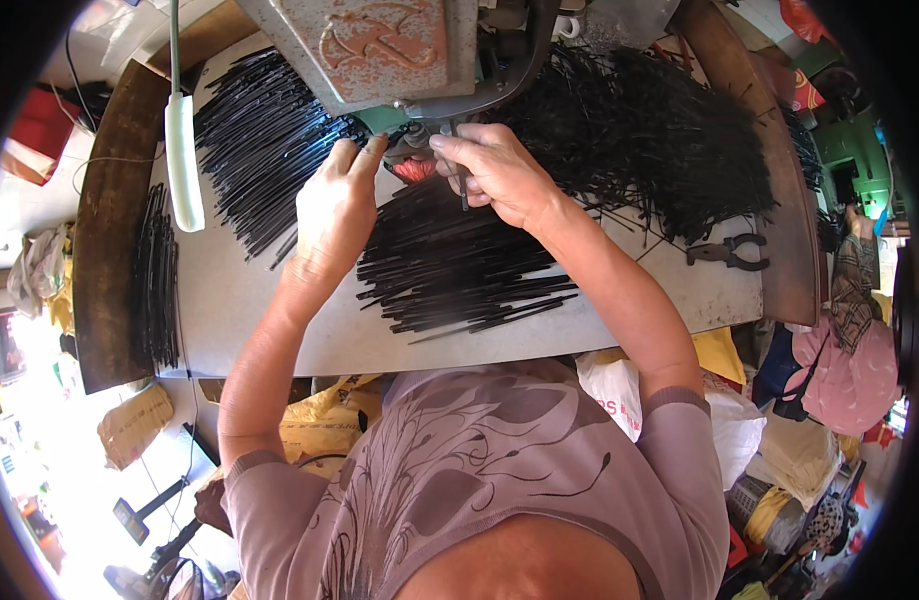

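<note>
My right hand [504, 172] is closed in a pinch around a thin dark rod [464, 192], just under the head of a grey metal machine [384, 52]. The rod's lower end sticks out below my fingers. To its left, my left hand [337, 205] has its fingers drawn together by the machine's working point, close to the ends of a fanned pile of black rods [264, 150]. What those fingers hold, if anything, is hidden. Below both hands lies another pile of black rods [459, 262], with something red [414, 170] between it and the machine.
A tangled heap of black rods [659, 135] covers the right of the pale tabletop [269, 335], near black-handled pliers [729, 252]. More rods [157, 285] lie along the left board [119, 240]. A white lamp tube [183, 165] hangs at left. Someone in pink [847, 370] sits at far right.
</note>
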A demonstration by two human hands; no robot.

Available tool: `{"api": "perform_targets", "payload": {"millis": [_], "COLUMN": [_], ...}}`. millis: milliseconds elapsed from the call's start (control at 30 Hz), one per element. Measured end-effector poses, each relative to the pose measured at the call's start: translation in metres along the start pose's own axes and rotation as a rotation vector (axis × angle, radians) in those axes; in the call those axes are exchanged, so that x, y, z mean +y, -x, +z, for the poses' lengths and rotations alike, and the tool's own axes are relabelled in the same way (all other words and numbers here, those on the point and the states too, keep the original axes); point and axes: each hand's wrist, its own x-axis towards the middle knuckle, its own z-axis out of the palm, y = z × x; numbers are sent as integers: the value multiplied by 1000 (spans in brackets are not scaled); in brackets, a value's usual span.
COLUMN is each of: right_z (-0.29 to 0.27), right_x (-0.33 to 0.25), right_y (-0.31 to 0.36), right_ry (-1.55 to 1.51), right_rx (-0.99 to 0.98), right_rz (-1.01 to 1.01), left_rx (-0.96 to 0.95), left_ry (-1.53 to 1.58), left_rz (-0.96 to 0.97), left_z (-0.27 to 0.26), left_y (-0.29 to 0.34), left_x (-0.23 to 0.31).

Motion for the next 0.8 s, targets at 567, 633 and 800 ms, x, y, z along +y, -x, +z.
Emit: {"api": "perform_targets", "payload": {"millis": [567, 633, 800], "right_z": [16, 10, -9], "right_x": [-1, -4, -8], "right_y": [5, 9, 15], "right_ry": [-77, -105, -187], "right_rx": [-117, -148, -190], "right_rz": [25, 22, 11], "left_rx": [-626, -635, -728], "left_ry": [1341, 1250, 1387], "left_rz": [-872, -825, -935], "left_z": [-43, -40, -40], "left_y": [17, 16, 7], "left_x": [22, 20, 22]}}
